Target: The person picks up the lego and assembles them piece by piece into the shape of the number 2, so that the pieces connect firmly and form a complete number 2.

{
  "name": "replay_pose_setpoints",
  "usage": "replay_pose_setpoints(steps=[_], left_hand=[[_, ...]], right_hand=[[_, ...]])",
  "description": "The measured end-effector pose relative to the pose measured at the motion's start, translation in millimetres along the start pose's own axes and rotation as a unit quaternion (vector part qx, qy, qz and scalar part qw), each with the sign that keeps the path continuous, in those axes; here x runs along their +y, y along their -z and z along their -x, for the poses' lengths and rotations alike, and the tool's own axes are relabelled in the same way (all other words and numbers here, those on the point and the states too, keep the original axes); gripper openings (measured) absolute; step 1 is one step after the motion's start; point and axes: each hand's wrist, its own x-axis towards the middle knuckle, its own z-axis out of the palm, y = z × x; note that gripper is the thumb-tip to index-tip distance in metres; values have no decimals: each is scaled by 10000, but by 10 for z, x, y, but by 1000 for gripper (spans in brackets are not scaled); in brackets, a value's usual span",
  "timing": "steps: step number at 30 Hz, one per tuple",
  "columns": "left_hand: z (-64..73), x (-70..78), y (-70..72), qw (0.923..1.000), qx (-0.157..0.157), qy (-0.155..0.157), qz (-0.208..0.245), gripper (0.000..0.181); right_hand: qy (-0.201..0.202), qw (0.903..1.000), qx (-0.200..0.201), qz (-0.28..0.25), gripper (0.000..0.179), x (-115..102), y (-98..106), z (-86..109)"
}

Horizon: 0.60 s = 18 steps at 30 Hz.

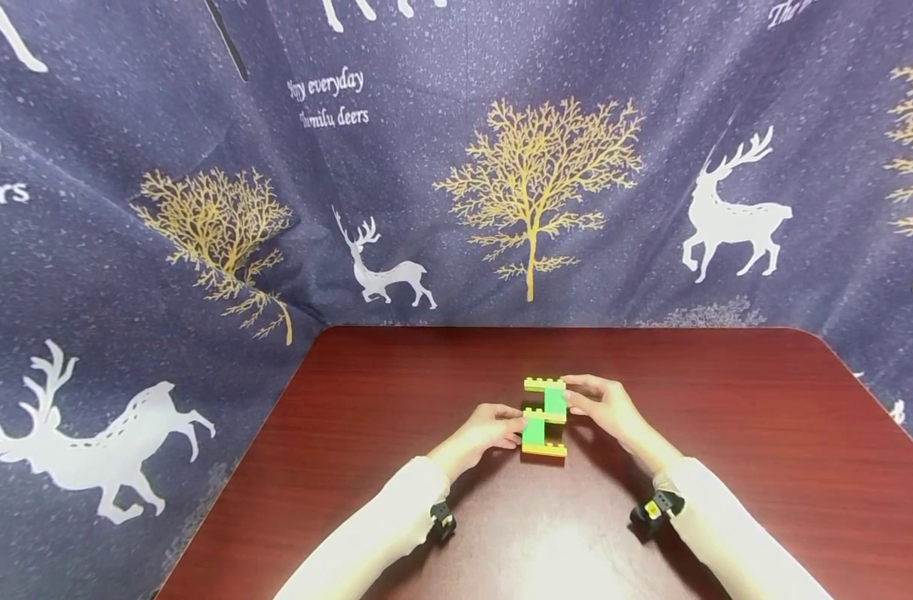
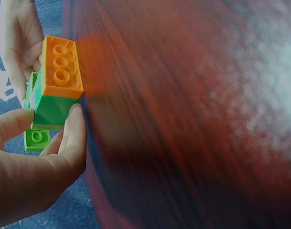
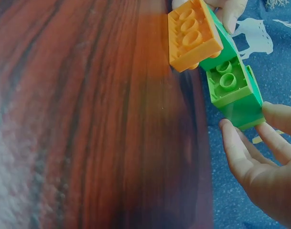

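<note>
A zigzag stack of toy building bricks is held between both hands, upright over the table. Its lowest piece is an orange brick, with round tubes showing underneath. Above that come a green brick, a lime brick, another green brick and a lime brick on top. My left hand pinches the lower green brick between thumb and fingers. On the other side, my right hand pinches the upper green brick at its right edge.
The dark red wooden table extends to all sides of the hands. Behind and left of it hangs a blue cloth printed with deer and trees. Both wrists carry a small black camera.
</note>
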Motion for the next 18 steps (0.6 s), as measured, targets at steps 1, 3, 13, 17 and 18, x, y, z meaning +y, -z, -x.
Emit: replay_pose_setpoints(steps=[1,3,13,17,18], left_hand=[[-3,-2,0,10000,-4,-24,-14,38],[-13,-7,0,10000,-10,-45,-17,37],[-30,-27,7,10000,22,-1,2,35],[-34,-40,3,10000,42,-39,21,36],[-35,-41,2,10000,47,-42,46,36]], right_hand=[[-50,10000,-8,-20,40,6,0,-5],[-165,9998,10,-79,42,15,-2,-15],[-312,9995,-83,-25,43,57,-14,-57],[-379,9992,-119,-32,43,75,-25,-60],[-398,9991,-124,-40,43,79,-28,-61]])
